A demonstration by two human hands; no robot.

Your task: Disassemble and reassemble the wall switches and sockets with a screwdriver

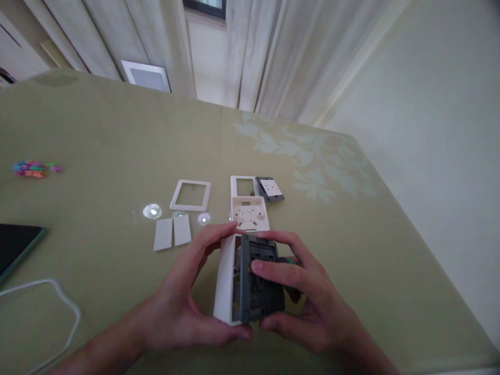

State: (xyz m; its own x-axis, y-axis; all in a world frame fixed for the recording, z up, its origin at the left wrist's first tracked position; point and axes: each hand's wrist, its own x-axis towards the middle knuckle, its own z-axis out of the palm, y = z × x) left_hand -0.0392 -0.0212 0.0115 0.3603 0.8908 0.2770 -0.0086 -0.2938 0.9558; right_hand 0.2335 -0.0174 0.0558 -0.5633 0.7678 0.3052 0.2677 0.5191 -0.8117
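My left hand (pixel 191 297) is wrapped round a white wall-switch back box (pixel 225 284), thumb below and fingers over the top. My right hand (pixel 308 291) grips a dark grey switch module (pixel 263 291) that sits tilted against the box's open side. A gap shows between the two on the left, with a screw in it. The right index finger presses on the module's face near a small brass-coloured screw. Something dark with a bit of green (pixel 289 260) is tucked under the right fingers; its kind is mostly hidden. Another white back box (pixel 250 214) lies just beyond my hands.
Beyond lie two white frames (pixel 190 208) (pixel 233 187) and a second grey switch module (pixel 272 188). Two white switch plates (pixel 163 234) lie left. Colourful small pieces (pixel 33 169), a dark tablet-like device (pixel 17 247) and a white cable (pixel 72 307) are farther left on the table (pixel 117 135).
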